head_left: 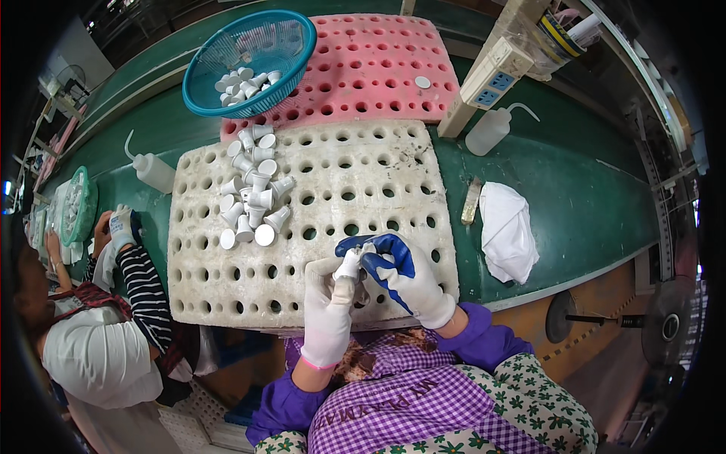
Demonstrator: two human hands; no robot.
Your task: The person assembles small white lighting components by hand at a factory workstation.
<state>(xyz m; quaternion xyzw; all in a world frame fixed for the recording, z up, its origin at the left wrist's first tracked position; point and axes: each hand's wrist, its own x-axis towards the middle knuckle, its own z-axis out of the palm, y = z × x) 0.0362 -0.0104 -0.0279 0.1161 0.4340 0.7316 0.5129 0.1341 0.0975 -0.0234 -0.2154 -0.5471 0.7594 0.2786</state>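
Note:
Just above the near edge of the white foam board (219, 257), both my gloved hands come together in front of me. My left hand (328, 310), in a white glove, is closed on a small white piece (349, 266), mostly hidden by the fingers. Blue-coated fingers of my right hand (412, 280) pinch at the top of that same piece. To the left of my hands, a loose pile of small white plastic cup-shaped pieces (259, 198) lies on the board, some upright, some tipped over.
Behind, a pink foam board (378, 53) carries a teal basket (198, 91) of similar pieces and a white disc (423, 82). Squeeze bottles (488, 132) (153, 172) flank the boards. A white cloth (507, 231) lies right, near a socket post (495, 79). A co-worker (102, 340) sits left.

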